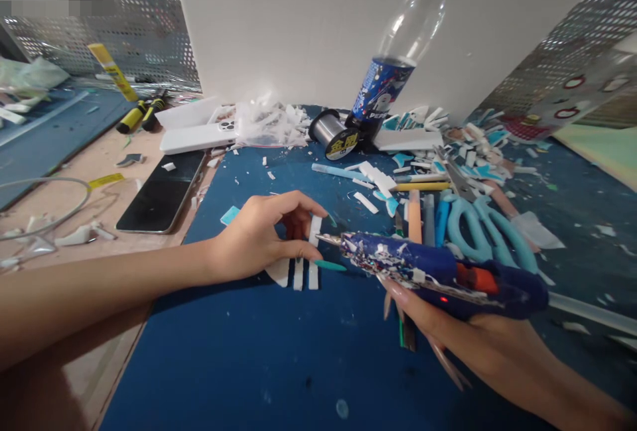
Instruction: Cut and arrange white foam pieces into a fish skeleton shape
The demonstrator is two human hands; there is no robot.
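While our left hand (266, 235) pinches a white strip (315, 229) at the nozzle (329, 239) of the hot-glue gun (403, 258), and our right hand (472, 339) grips that gun, we should brace both, keep skin clear of the hot nozzle and squeeze sparingly. More white pieces (298, 276) lie left of the gun.

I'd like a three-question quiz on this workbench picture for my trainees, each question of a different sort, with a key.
1. What tool does the right hand hold?
2. True or false: the spool appears to the left of the bottle in the picture.
3. Fill in the colour: the left hand holds a small ___ strip.

Key: 1. A glue gun; 2. True; 3. White.
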